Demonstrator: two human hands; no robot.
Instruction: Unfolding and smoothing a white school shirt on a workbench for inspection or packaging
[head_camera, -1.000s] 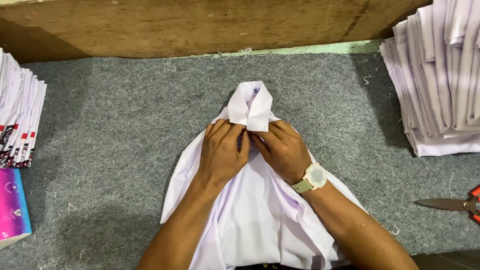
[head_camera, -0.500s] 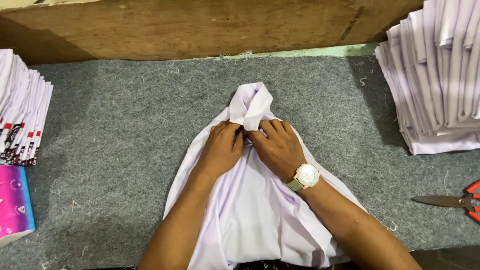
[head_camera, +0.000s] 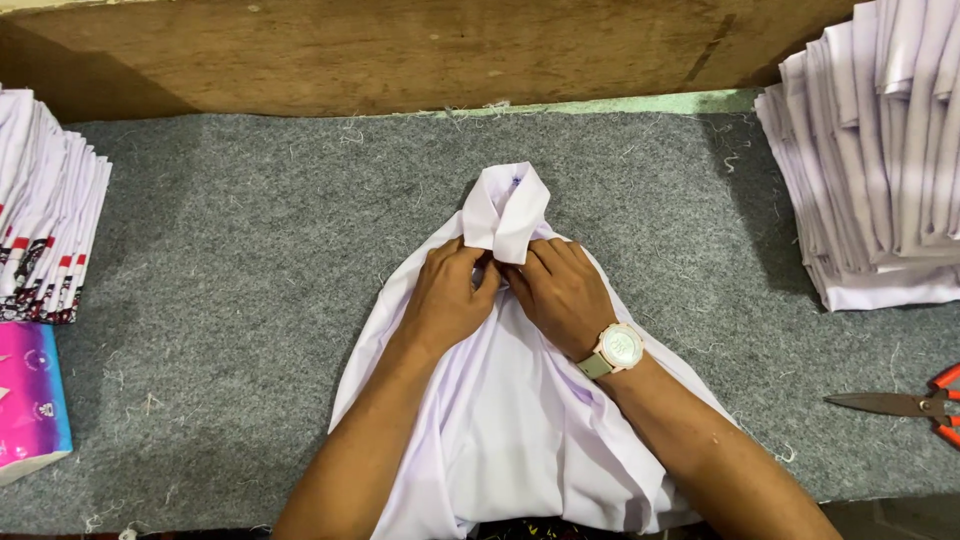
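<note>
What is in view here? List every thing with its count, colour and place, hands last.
shirt: one, white, centre of the mat, collar pointing away
mat: one, grey felt, covering the table
stack of folded garments: one, white, right far corner
stack of folded pieces: one, white with red and black marks, left edge
box: one, pink and blue, left near edge
scissors: one pair, orange handles, right edge
wooden board: one, brown, behind the mat
wristwatch: one, pale, right wrist
left hand: on shirt below collar
right hand: beside it, touching the shirt

Fingertips (head_camera: 490, 272) hidden under shirt collar (head_camera: 507, 210)
</note>
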